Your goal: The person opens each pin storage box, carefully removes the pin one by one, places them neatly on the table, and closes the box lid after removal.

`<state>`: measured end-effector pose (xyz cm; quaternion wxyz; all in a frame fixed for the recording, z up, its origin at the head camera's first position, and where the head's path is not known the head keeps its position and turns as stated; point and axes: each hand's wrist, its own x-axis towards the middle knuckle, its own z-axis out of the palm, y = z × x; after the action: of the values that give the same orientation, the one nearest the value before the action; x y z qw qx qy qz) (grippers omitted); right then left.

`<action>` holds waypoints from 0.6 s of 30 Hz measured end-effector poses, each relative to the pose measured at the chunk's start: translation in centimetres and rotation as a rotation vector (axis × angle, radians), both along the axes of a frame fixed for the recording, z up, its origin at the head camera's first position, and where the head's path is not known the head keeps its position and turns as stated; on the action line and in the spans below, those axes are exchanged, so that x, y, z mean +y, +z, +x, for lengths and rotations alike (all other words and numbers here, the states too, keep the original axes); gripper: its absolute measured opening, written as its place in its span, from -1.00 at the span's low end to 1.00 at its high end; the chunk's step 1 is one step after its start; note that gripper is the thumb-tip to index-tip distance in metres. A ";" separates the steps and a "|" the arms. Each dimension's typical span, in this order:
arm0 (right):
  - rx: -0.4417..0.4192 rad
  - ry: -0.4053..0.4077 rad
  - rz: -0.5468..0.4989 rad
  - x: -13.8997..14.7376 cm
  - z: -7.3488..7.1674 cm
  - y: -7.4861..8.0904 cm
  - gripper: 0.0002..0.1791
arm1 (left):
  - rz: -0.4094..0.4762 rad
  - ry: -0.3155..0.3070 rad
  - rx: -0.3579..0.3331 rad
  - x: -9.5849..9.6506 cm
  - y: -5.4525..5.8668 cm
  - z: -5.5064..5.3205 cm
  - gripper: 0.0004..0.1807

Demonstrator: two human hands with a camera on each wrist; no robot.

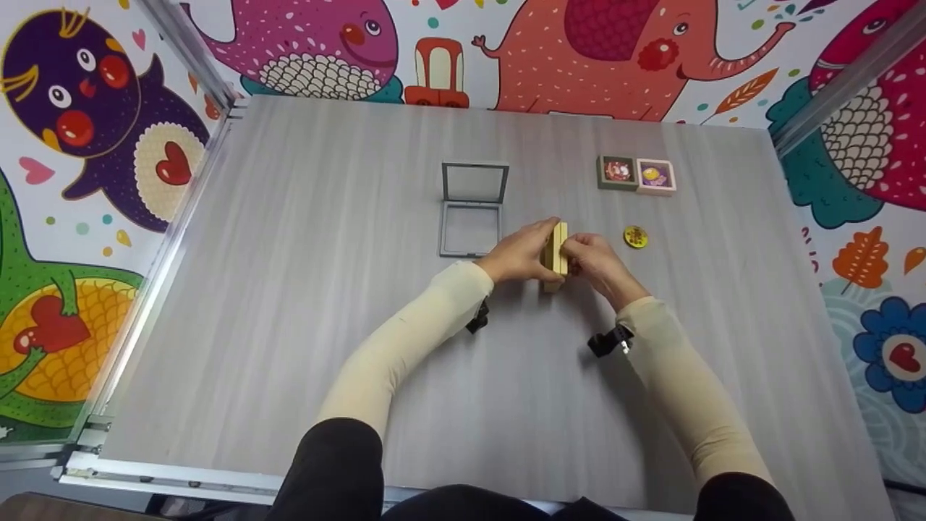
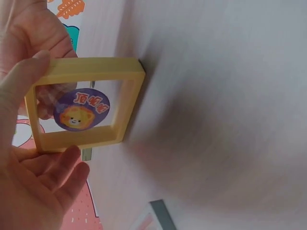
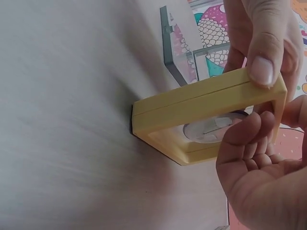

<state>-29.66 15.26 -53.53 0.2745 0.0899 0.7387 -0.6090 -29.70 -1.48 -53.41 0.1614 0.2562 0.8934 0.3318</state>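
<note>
Gripping the yellow frame [image 1: 560, 250] upright at the tabletop [image 1: 289, 325] — a purple badge [image 2: 79, 109] inside it — is the left hand [image 1: 518, 253], thumb and fingers bent round its edges. The right hand [image 1: 596, 260] curls at its other face, whether pinching anything I cannot tell. An open grey case [image 1: 470, 202] lies leftward, a round yellow badge [image 1: 636, 236] rightward.
</note>
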 end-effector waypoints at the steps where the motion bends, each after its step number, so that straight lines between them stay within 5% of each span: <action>1: 0.007 -0.005 0.013 0.0 0.0 0.0 -0.94 | 0.006 0.001 -0.002 0.0 0.0 0.0 0.11; 6: 0.072 -0.010 0.140 -0.4 0.4 -0.1 -0.89 | 0.036 0.009 -0.014 0.0 -0.3 0.2 0.08; 14: 0.386 0.211 0.606 -1.2 1.3 0.1 -0.52 | 0.050 0.027 -0.039 0.2 -0.4 0.2 0.08; 18: 0.438 0.208 0.682 -0.9 1.5 -0.2 -0.41 | 0.039 0.040 -0.045 0.2 -0.4 0.2 0.11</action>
<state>-28.19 14.40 -53.70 0.1255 -0.0308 0.9440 -0.3035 -29.53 -1.24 -53.82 0.1698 0.2339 0.8878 0.3581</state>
